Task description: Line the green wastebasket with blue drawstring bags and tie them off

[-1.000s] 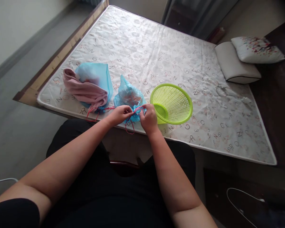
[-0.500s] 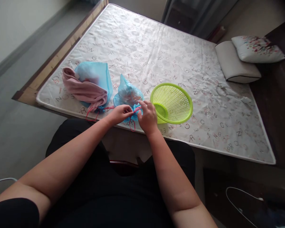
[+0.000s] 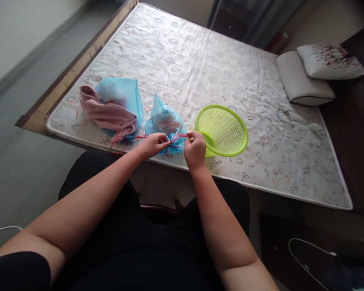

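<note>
Left hand (image 3: 153, 145) and right hand (image 3: 195, 148) are both closed narrowly, each pinching a red cord (image 3: 177, 139), which is held taut between them. The cord is gathered at the neck of a blue bag (image 3: 165, 121), which rests on a mattress (image 3: 182, 52) directly ahead of the hands and between them.

Left of the left hand lies a second blue bag (image 3: 119, 95), partly covered by a pink cloth (image 3: 107, 113), with a second red cord (image 3: 121, 144) trailing from it towards the hand. Just beyond the right hand, a green basket (image 3: 246, 137) lies tilted on the mattress, its rim close to the fingers. Far to the right of the hands, 2 pillows are noted: a white bolster (image 3: 303, 81) and a floral pillow (image 3: 330, 62). Counted: 2 bags, 2 cords, 1 basket.
</note>
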`<move>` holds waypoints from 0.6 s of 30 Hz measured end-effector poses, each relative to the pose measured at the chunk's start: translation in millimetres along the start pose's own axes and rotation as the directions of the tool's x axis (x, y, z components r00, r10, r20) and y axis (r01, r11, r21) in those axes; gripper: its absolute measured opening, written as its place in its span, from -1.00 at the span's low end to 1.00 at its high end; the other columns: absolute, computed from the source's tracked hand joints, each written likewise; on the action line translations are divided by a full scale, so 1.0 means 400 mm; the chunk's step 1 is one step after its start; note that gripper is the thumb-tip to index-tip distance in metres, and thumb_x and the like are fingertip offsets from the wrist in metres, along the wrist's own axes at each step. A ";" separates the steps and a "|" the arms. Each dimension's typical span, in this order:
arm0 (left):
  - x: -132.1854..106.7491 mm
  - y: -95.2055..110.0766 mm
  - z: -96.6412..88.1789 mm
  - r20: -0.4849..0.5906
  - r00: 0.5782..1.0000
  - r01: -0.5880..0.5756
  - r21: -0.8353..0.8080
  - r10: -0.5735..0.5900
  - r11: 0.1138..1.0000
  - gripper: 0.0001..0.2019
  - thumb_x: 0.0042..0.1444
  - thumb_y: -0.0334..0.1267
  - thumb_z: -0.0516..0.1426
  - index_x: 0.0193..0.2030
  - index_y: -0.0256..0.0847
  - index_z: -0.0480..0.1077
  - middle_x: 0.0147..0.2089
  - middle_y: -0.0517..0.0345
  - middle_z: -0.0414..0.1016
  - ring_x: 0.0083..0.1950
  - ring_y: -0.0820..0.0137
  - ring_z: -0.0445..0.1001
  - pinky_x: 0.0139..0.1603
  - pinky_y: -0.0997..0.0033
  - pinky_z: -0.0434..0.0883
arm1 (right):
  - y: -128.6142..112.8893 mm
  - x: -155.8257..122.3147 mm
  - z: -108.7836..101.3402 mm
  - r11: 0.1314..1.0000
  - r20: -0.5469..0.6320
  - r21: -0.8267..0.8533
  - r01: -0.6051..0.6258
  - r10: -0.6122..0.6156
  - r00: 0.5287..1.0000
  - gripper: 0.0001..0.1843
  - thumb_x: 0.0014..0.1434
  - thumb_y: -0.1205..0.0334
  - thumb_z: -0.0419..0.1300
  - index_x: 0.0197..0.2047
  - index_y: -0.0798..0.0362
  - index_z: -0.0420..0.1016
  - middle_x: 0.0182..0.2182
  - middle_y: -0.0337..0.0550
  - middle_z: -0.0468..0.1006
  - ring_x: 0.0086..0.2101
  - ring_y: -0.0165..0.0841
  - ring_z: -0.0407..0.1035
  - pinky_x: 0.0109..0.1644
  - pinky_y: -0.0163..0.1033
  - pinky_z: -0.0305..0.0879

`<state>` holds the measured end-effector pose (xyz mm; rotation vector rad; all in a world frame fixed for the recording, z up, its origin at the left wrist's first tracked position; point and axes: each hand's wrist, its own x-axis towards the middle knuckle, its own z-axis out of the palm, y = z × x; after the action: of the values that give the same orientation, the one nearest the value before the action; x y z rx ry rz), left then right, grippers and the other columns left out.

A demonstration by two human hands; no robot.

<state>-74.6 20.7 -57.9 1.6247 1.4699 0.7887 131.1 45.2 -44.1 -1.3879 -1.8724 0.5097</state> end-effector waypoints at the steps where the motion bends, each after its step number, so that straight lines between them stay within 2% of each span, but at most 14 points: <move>1: 0.000 -0.002 0.000 0.001 1.000 -0.005 0.001 0.005 1.000 -0.69 0.20 0.01 0.25 -0.32 -0.23 0.52 -0.37 0.11 0.55 -0.36 0.38 0.45 -0.32 0.41 0.39 | -0.006 -0.001 -0.002 0.997 0.048 -0.032 0.064 -0.063 0.997 -0.69 0.35 0.41 0.08 0.05 0.04 0.58 -0.02 0.05 0.59 0.02 -0.15 0.43 0.17 0.01 0.38; 3: 0.001 -0.005 0.000 0.005 1.000 -0.016 -0.002 0.016 1.000 -0.68 0.21 0.02 0.25 -0.32 -0.23 0.51 -0.36 0.10 0.55 -0.35 0.38 0.45 -0.30 0.41 0.40 | -0.021 -0.006 -0.005 0.974 0.160 -0.103 0.200 -0.182 0.970 -0.53 0.33 0.45 0.12 0.23 -0.06 0.54 0.16 0.03 0.52 0.20 -0.10 0.33 0.30 0.07 0.29; 5: 0.001 -0.007 0.001 0.006 1.000 -0.027 -0.011 0.027 1.000 -0.66 0.22 0.04 0.25 -0.32 -0.23 0.52 -0.35 0.10 0.56 -0.34 0.39 0.45 -0.27 0.41 0.40 | -0.032 -0.012 -0.004 0.947 0.243 -0.176 0.267 -0.221 0.944 -0.54 0.35 0.39 0.20 0.26 -0.15 0.55 0.23 0.00 0.49 0.26 -0.05 0.26 0.32 0.10 0.24; 8: 0.000 -0.004 0.004 0.007 0.999 -0.032 -0.025 0.032 0.999 -0.62 0.20 0.10 0.27 -0.30 -0.23 0.54 -0.35 0.11 0.56 -0.34 0.39 0.45 -0.27 0.41 0.41 | -0.032 -0.015 0.000 0.928 0.315 -0.247 0.279 -0.196 0.929 -0.82 0.39 0.19 0.28 0.02 -0.11 0.67 0.06 0.00 0.58 0.10 -0.08 0.35 0.18 0.02 0.31; 11: -0.001 -0.001 0.005 0.031 0.999 -0.023 -0.032 0.023 0.999 -0.59 0.20 0.15 0.26 -0.29 -0.23 0.55 -0.38 0.12 0.54 -0.35 0.39 0.44 -0.28 0.42 0.41 | -0.019 -0.011 0.002 0.926 0.357 -0.256 0.276 -0.175 0.917 -0.82 0.43 0.15 0.24 -0.14 -0.03 0.67 -0.16 -0.06 0.59 -0.10 -0.20 0.39 0.01 -0.13 0.33; 14: -0.001 -0.006 0.004 0.037 0.999 -0.040 0.016 0.040 0.999 -0.62 0.23 0.11 0.24 -0.28 -0.22 0.54 -0.36 0.11 0.54 -0.33 0.37 0.46 -0.26 0.40 0.40 | -0.007 -0.006 -0.001 0.950 0.321 -0.210 0.233 -0.158 0.934 -0.78 0.46 0.19 0.18 -0.19 0.01 0.62 -0.21 -0.09 0.56 -0.17 -0.27 0.38 -0.06 -0.19 0.31; 18: -0.002 -0.028 0.004 0.020 0.995 -0.097 0.188 0.095 0.977 -0.75 0.25 -0.05 0.20 -0.29 -0.20 0.52 -0.27 0.07 0.55 -0.26 0.32 0.49 -0.20 0.36 0.40 | 0.002 0.000 -0.012 0.983 0.158 -0.141 0.119 -0.096 0.983 -0.79 0.47 0.24 0.12 -0.22 0.02 0.53 -0.18 -0.05 0.50 -0.18 -0.26 0.38 -0.01 -0.16 0.34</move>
<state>-78.9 19.9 -68.5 1.8505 1.5056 0.7097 135.4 44.9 -41.7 -1.3669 -2.1340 0.4370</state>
